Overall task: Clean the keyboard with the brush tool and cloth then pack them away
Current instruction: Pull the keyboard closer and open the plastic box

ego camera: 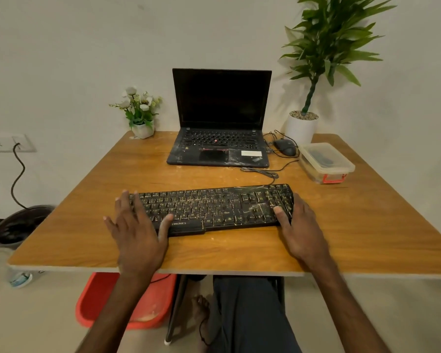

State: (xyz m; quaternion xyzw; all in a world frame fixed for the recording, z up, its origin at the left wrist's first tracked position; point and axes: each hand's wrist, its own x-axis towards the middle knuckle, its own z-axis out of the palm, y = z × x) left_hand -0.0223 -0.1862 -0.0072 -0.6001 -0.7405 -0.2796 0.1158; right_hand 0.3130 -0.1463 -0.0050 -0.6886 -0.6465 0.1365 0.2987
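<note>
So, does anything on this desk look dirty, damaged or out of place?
Yes. The keyboard is marked with pale streaks and specks, thickest over its right end. The laptop behind it has similar whitish smears on its palm rest. Light specks also lie on the table around both. Nothing looks spilled or broken.

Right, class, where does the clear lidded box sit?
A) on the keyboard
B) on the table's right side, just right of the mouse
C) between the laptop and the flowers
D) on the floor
B: the clear box sits on the table right of the mouse, apart from the keyboard.
</note>
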